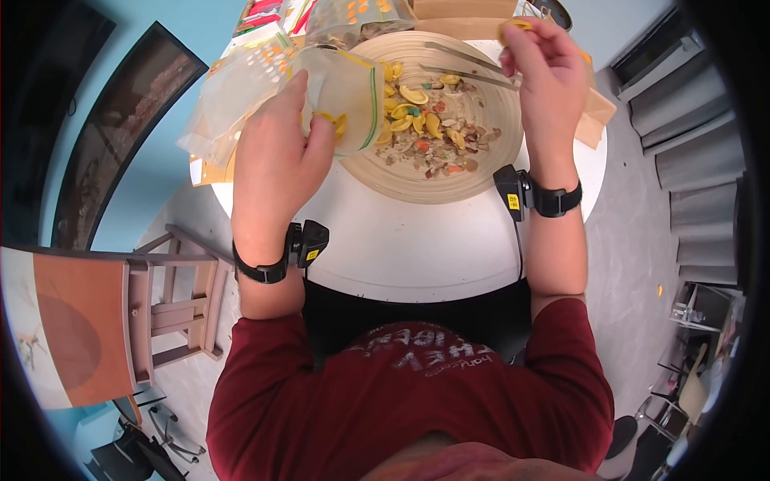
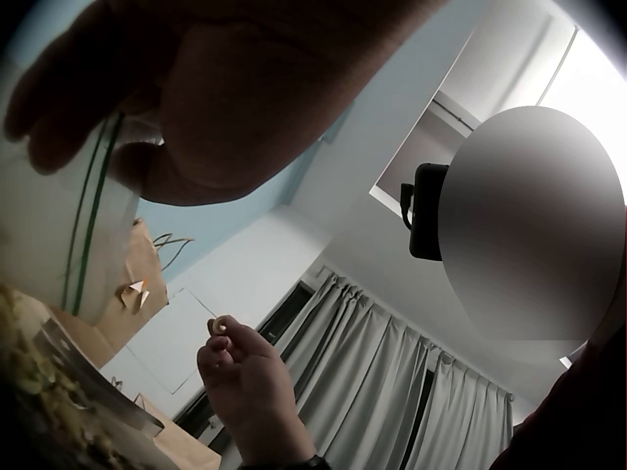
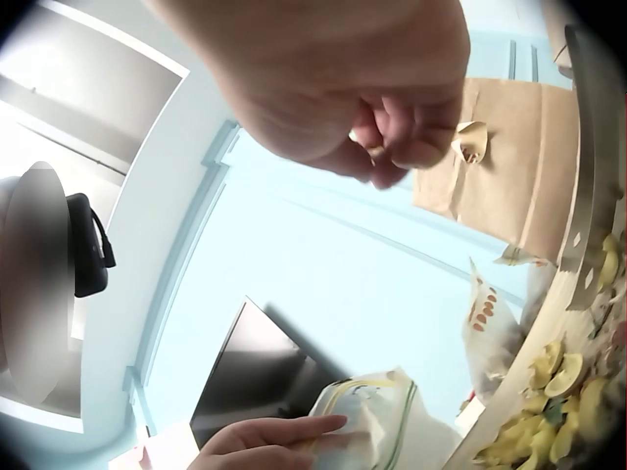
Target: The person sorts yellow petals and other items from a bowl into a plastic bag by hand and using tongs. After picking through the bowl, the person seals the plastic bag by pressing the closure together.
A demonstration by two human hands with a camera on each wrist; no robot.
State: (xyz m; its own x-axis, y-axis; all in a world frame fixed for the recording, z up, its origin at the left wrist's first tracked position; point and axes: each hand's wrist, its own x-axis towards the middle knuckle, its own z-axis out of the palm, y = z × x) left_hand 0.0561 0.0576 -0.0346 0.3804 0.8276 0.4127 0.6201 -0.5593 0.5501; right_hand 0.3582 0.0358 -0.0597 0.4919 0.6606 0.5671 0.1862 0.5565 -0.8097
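My left hand (image 1: 277, 156) grips a clear zip bag (image 1: 353, 92) with yellow shell-shaped pieces (image 1: 333, 124) inside, its mouth over the left rim of a large round plate (image 1: 373, 180). Yellow pieces (image 1: 413, 94) lie on the plate among brown, orange and green bits. Raised above the plate's right edge, my right hand (image 1: 553, 88) pinches a yellow piece (image 1: 513, 30) between thumb and fingers. In the right wrist view a pale bit (image 3: 375, 152) shows between the fingers. Metal tongs (image 1: 473, 58) rest across the plate's far right side, beside the right hand.
A second zip bag (image 1: 361, 20) stands behind the plate, and another plastic bag (image 1: 233, 92) lies left of it. Brown paper bags (image 3: 519, 166) stand behind and right. The white table (image 1: 401, 256) has a rounded near edge; a wooden chair (image 1: 180, 309) is at the left.
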